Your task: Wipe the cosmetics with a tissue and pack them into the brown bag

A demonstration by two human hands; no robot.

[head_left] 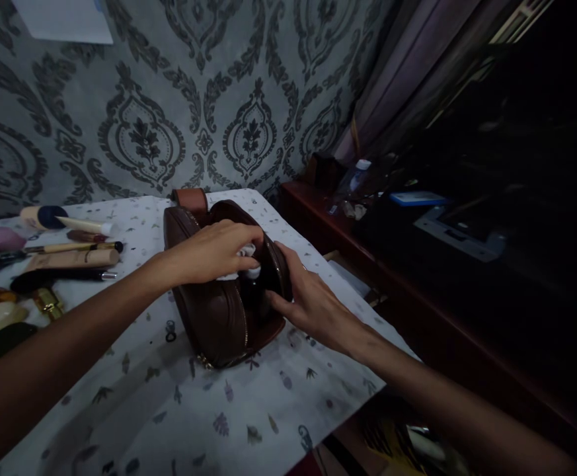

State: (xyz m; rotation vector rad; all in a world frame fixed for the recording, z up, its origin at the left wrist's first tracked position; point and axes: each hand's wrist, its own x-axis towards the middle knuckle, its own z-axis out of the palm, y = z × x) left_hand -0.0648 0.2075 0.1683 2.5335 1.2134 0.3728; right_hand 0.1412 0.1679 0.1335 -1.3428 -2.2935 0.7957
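A brown leather bag (219,320) stands near the middle of a table covered with a white patterned cloth (169,410), its zipped top open and facing up. The left hand (216,254) reaches in from the left and rests over the opening, its fingers curled close together and pinching a small white object (249,262) just at the mouth of the bag; what that object is cannot be made out. The right hand (312,301) lies against the bag's right side, fingers loosely spread along the outer wall and the thumb pressed to the edge of the opening, holding that side apart. A tan strap end (189,197) shows behind the bag, touching it. Well to the left on the cloth lie cosmetics: a pale tube with a dark cap (63,219), a thin makeup brush (75,248), a small gold case (47,303) and a dark oval pad (5,338). To the right, apart from the table, a dark wooden shelf (318,218) carries a clear bottle (360,173). Grey damask wallpaper (193,99) covers the wall behind.
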